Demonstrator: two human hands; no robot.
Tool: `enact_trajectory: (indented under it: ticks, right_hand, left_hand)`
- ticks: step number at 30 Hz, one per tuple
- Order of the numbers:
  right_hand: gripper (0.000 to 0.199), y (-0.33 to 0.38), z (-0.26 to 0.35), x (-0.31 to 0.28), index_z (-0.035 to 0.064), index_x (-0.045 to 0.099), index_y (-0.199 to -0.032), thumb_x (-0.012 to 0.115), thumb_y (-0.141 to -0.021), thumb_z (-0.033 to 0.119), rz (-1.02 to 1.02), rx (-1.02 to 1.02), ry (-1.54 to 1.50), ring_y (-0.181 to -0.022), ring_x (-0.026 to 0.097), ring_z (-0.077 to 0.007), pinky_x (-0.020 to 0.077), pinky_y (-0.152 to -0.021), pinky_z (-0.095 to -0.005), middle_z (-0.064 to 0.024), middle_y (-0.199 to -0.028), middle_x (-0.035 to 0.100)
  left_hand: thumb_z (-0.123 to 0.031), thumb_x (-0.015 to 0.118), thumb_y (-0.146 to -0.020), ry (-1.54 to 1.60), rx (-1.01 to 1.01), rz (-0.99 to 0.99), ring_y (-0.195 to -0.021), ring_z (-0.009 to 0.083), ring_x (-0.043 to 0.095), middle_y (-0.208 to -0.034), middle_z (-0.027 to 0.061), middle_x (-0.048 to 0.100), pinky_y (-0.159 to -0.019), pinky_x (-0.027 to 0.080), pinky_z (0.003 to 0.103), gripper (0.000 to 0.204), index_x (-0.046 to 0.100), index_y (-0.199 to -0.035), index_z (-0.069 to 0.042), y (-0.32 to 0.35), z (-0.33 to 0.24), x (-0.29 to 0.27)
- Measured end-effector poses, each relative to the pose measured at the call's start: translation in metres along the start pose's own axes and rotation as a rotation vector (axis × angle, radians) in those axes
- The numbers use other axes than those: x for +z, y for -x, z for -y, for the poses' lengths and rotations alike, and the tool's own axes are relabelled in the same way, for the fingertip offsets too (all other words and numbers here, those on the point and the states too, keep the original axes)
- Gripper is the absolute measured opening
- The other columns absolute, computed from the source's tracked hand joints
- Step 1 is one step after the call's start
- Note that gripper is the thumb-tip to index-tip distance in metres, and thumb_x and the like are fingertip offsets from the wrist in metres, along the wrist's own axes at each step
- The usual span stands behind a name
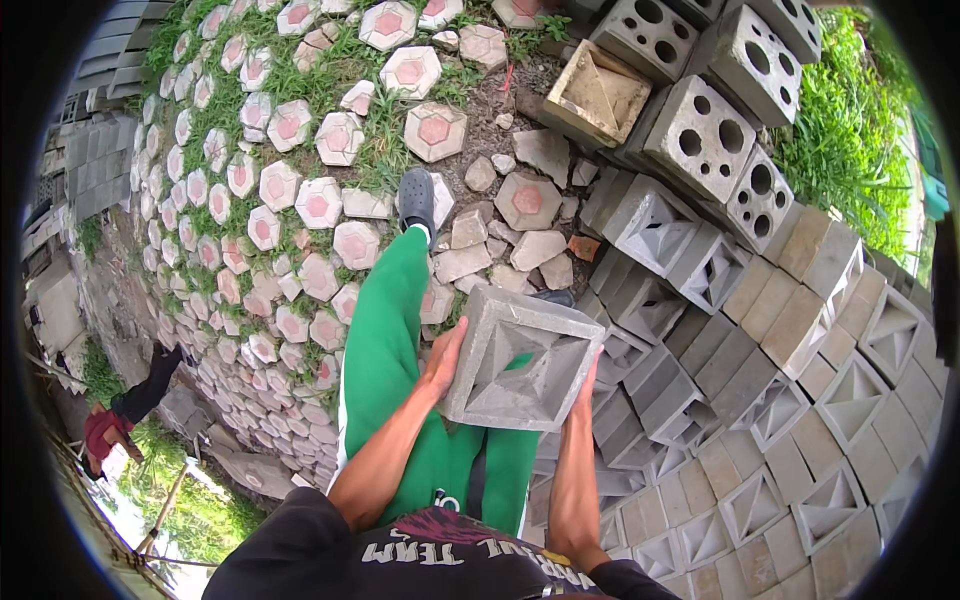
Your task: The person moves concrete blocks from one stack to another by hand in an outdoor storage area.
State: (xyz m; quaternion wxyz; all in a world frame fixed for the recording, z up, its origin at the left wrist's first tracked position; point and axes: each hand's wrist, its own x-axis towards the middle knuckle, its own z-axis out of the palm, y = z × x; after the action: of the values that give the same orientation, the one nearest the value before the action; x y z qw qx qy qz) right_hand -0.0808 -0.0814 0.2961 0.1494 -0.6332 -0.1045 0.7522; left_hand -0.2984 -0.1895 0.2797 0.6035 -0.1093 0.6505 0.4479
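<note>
A square grey concrete vent block (480, 345) with sloping inner faces and a small central opening is held level in front of my waist. My left hand (443, 360) grips its left side, fingers against the outer wall. On the opposite side my right hand (590, 378) clasps the block, its fingers partly hidden behind the edge. Green trousers show through the opening. To the right, close to my right hand, stand stacked vent blocks (655, 222) of the same kind.
Hexagonal pavers (411, 70) with reddish centres lie amid grass at left and ahead. Broken concrete pieces (465, 262) litter the ground by my shoe (416, 198). Blocks with round holes (700, 137) are piled at the upper right. Another person (125, 420) is at far left.
</note>
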Motion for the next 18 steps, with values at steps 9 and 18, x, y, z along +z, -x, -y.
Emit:
enact_trajectory:
  ticks: [9, 18]
  right_hand:
    - [0.069, 0.066, 0.071, 0.262, 0.0092, 0.043, -0.135, 0.034, -0.092, 0.062, 0.234, -0.185, 0.344, -0.115, 0.049, -0.0241, 0.0385, -0.1, -0.0378, -0.0085, -0.129, 0.05]
    - [0.069, 0.13, 0.098, 0.533, 0.0033, 0.037, -0.139, 0.027, -0.097, 0.057, 0.621, -0.038, 0.807, -0.124, 0.043, -0.0231, 0.0317, -0.106, -0.0348, -0.0123, -0.137, 0.044]
  left_hand:
    - [-0.062, 0.037, -0.091, 0.116, 0.227, -0.172, -0.108, 0.0233, 0.054, -0.122, 0.0165, 0.057, -0.095, 0.037, 0.034, 0.076, 0.054, -0.124, 0.004, 0.119, -0.222, -0.131]
    - [-0.07, 0.036, -0.086, 0.706, 0.398, -0.132, -0.112, 0.027, 0.052, -0.122, 0.0199, 0.057, -0.096, 0.037, 0.034, 0.086, 0.055, -0.123, 0.005, 0.163, -0.318, -0.253]
